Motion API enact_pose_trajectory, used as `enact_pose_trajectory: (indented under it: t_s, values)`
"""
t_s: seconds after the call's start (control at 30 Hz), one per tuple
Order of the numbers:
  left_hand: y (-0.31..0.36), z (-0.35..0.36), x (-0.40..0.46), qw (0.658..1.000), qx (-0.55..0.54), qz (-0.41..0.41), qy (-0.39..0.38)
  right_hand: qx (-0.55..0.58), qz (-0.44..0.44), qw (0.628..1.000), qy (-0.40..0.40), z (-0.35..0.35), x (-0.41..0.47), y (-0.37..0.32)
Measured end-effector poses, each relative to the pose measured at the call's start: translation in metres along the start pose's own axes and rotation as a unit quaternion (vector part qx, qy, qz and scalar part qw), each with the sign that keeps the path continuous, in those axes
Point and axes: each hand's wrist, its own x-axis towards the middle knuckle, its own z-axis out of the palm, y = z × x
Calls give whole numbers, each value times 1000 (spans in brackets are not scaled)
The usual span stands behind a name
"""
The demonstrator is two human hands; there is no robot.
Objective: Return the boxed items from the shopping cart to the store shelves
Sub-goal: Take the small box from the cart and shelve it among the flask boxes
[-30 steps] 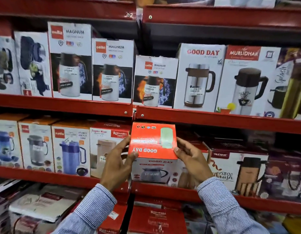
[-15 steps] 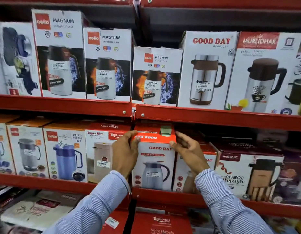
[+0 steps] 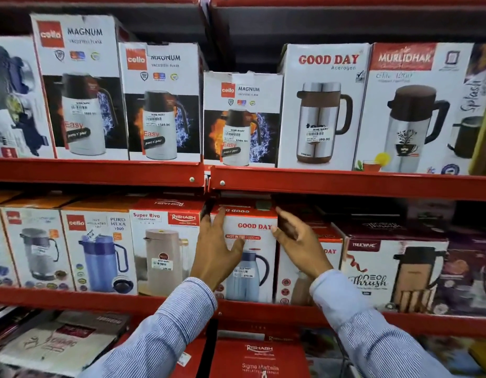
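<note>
We see a red-topped box (image 3: 247,241) showing a blue jug, standing upright on the middle shelf (image 3: 263,309), between a box with a beige flask (image 3: 165,246) and another box (image 3: 299,271) partly hidden on its right. Our left hand (image 3: 217,252) lies flat and spread on the box's front. Our right hand (image 3: 299,244) is loosely open at its right edge, fingers apparently touching.

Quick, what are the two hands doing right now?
Left hand: open, fingers spread flat against the front of the Good Day box.
Right hand: open, fingers at the box's right edge, not gripping it.
</note>
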Motion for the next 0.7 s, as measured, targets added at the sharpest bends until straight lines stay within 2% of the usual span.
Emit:
enact_pose_trajectory:
  t_s: [0.07, 0.13, 0.27, 0.37, 0.53, 0.7]
  values:
    - [-7, 3, -23, 998, 38, 39, 9, -71, -35, 996, 30, 2, -27, 4]
    - [-15, 7, -54, 985, 130, 108, 24, -165, -73, 982, 65, 5, -61, 15]
    - [-29, 22, -118, 957, 238, 165, -14, -352, -93, 927, 89, 5, -138, 49]
    - [-41, 42, -160, 948, 259, 177, -53, -429, -59, 900, 52, 2, -183, 84]
    - [-60, 82, -230, 938, 262, 177, -141, -493, 33, 869, -29, -2, -249, 147]
    - [-75, 119, -295, 926, 260, 140, -236, -493, 98, 859, -102, -9, -311, 197]
